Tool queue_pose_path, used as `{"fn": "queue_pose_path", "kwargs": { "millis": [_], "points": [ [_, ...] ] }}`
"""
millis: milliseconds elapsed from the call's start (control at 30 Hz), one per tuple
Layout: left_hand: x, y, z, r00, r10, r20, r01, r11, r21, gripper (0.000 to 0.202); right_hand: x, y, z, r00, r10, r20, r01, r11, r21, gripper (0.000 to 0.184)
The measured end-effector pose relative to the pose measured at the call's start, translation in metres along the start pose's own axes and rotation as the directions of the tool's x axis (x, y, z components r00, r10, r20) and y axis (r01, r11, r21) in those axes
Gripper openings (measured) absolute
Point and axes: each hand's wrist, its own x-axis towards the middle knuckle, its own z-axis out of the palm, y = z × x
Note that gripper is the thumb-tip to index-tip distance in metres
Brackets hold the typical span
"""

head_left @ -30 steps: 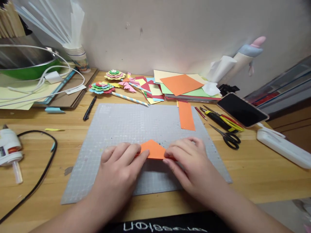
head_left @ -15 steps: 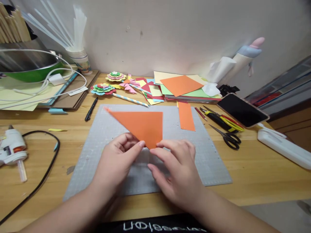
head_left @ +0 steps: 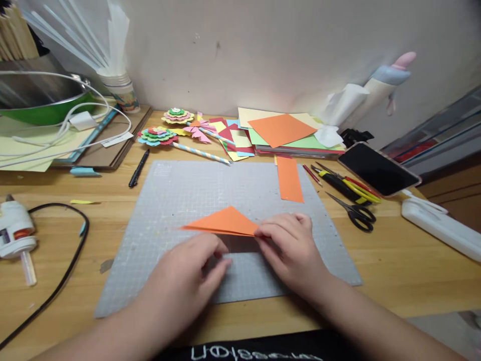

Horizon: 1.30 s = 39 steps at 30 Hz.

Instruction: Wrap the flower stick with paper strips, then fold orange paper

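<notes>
A folded orange paper triangle (head_left: pixel 225 222) hovers almost flat just above the grey cutting mat (head_left: pixel 180 195). My right hand (head_left: pixel 291 248) pinches its right corner. My left hand (head_left: pixel 188 281) sits below the paper's near edge with its fingers curled, and I cannot see whether they touch the paper. An orange paper strip (head_left: pixel 289 179) lies on the mat's far right part.
Scissors (head_left: pixel 355 213), a yellow-handled cutter (head_left: pixel 345 186) and a phone (head_left: pixel 378 169) lie to the right. A stack of coloured paper (head_left: pixel 281 131) and paper flowers (head_left: pixel 158 135) sit at the back. A glue gun (head_left: pixel 15 233) with its black cable and a black pen (head_left: pixel 138 169) are on the left.
The orange triangle, held upright and spread half a second ago, has tipped down to nearly flat over the mat. My right hand moved to its right corner; my left dropped below it.
</notes>
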Motion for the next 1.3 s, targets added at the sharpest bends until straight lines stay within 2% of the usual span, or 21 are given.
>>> {"fn": "queue_pose_path", "kwargs": {
  "millis": [33, 67, 100, 133, 200, 267, 433, 633, 867, 1300],
  "points": [
    [-0.001, -0.003, -0.001, 0.983, 0.15, -0.106, -0.131, 0.977, 0.168, 0.01, -0.003, 0.001, 0.001, 1.0, -0.011, 0.02, 0.011, 1.0, 0.005, 0.01],
    [-0.002, -0.005, -0.001, 0.943, 0.284, -0.172, -0.222, 0.924, 0.313, 0.01, -0.006, 0.001, 0.002, 0.999, -0.023, 0.039, 0.022, 1.0, 0.006, 0.01],
    [-0.002, -0.008, -0.002, 0.904, 0.383, -0.193, -0.275, 0.863, 0.423, 0.011, -0.008, 0.0, 0.004, 0.998, -0.033, 0.058, 0.033, 0.999, 0.003, 0.011],
    [-0.003, -0.01, -0.001, 0.877, 0.44, -0.195, -0.296, 0.813, 0.502, 0.012, -0.01, 0.0, 0.006, 0.996, -0.044, 0.074, 0.044, 0.999, -0.006, 0.011],
    [-0.004, -0.013, 0.001, 0.86, 0.476, -0.184, -0.289, 0.751, 0.594, 0.013, -0.012, -0.001, 0.009, 0.993, -0.069, 0.098, 0.072, 0.997, -0.028, 0.011],
    [-0.004, -0.015, 0.005, 0.869, 0.463, -0.175, -0.266, 0.735, 0.624, 0.009, -0.012, -0.001, 0.011, 0.99, -0.085, 0.114, 0.09, 0.995, -0.038, 0.013],
    [0.001, -0.02, 0.01, 0.908, 0.405, -0.107, -0.286, 0.785, 0.55, 0.01, -0.013, 0.0, 0.011, 0.987, -0.072, 0.142, 0.075, 0.997, -0.017, 0.016],
    [0.009, -0.023, 0.012, 0.907, 0.407, -0.112, -0.298, 0.805, 0.514, 0.017, -0.009, -0.005, 0.014, 0.988, -0.049, 0.147, 0.047, 0.999, 0.019, 0.01],
    [0.011, -0.021, 0.012, 0.941, 0.323, -0.099, -0.245, 0.855, 0.456, 0.013, -0.003, -0.012, 0.022, 0.984, 0.02, 0.177, -0.029, 0.998, 0.048, 0.01],
    [0.015, -0.014, 0.011, 0.965, 0.25, -0.077, -0.18, 0.847, 0.501, 0.015, 0.001, -0.016, 0.021, 0.972, 0.101, 0.211, -0.112, 0.993, 0.044, 0.011]
  ]
}}
